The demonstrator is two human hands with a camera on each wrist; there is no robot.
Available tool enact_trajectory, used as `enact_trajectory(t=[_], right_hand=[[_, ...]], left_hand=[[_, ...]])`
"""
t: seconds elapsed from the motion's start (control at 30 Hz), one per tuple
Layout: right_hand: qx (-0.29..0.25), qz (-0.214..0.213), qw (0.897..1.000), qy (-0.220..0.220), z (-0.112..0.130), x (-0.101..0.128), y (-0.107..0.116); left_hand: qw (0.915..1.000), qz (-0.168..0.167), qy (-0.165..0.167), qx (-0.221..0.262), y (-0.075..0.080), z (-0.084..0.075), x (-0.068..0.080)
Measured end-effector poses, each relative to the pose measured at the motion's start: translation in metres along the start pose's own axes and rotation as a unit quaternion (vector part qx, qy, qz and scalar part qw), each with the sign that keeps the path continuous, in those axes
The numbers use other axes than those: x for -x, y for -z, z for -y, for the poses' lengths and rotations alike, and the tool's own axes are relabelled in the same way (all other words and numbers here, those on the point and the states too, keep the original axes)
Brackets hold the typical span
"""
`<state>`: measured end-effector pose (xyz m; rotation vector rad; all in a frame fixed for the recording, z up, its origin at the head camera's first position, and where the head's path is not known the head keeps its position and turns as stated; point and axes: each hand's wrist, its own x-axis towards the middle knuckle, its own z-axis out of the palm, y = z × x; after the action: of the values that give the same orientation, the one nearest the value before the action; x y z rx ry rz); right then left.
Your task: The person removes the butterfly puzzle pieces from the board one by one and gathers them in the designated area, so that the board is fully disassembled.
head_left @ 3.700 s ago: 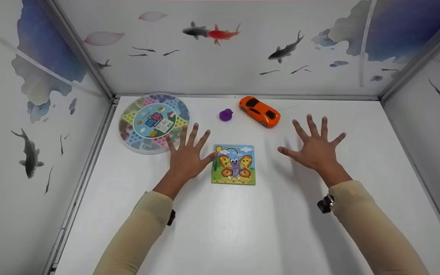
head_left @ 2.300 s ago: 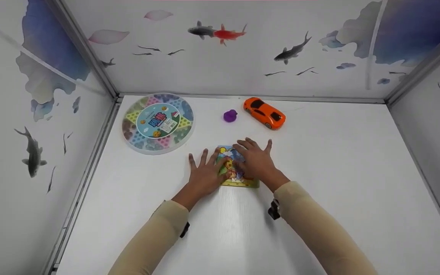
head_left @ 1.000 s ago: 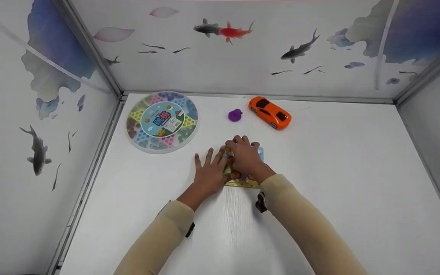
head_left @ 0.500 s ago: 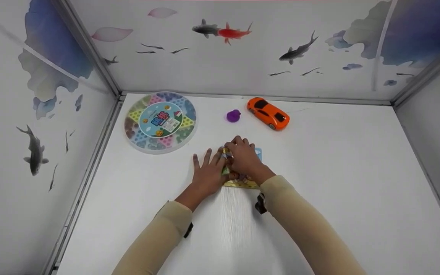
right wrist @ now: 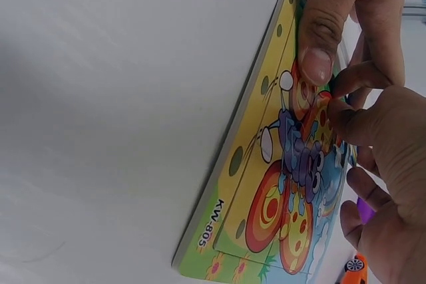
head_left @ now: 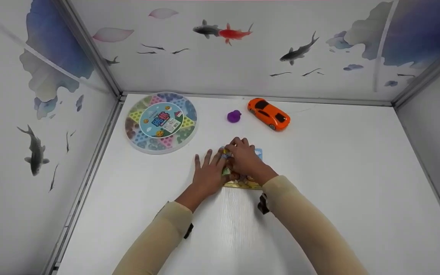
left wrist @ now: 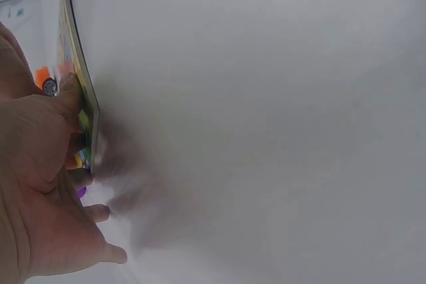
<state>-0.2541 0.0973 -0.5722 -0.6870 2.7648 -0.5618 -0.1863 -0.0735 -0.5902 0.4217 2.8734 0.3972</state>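
Observation:
A thin butterfly jigsaw puzzle (right wrist: pixel 256 144) marked KW-805 lies flat on the white table, mostly covered by both hands in the head view. My left hand (head_left: pixel 207 178) rests at its left side with fingers spread and the thumb (right wrist: pixel 316 64) pressing on the lower corner. My right hand (head_left: pixel 244 158) reaches over the upper left part with curled fingers. In the right wrist view, its thumb and fingertip pinch at the edge of a red-orange wing puzzle piece (right wrist: pixel 323 112), which looks slightly raised. The left wrist view shows my left thumb over the board's edge.
A round Chinese checkers set (head_left: pixel 160 146) lies at the back left. A small purple toy (head_left: pixel 233 116), seemingly a duck, sits behind the puzzle, beside an orange toy car (head_left: pixel 269 114). Printed wall panels (head_left: pixel 159 72) enclose the table at the back and sides.
Both hands came in from the sides, spread open, onto the puzzle. My right hand then moved left across it and curled its fingers. Over the last second, hardly anything has moved.

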Motion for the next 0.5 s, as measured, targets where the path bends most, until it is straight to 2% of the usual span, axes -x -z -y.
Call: enact_trajectory(t=[0.27, 0.5], right_hand=[[-0.034, 0.026, 0.999, 0.005, -0.0016, 0.0006, 0.0034], [-0.013, 0.045, 0.999, 0.024, -0.0018, 0.0004, 0.0084]], left_hand=[[0.9998, -0.002, -0.002, 0.020, 0.0001, 0.0009, -0.0011], [0.9997, -0.003, 0.001, 0.023, -0.0001, 0.0004, -0.0013]])
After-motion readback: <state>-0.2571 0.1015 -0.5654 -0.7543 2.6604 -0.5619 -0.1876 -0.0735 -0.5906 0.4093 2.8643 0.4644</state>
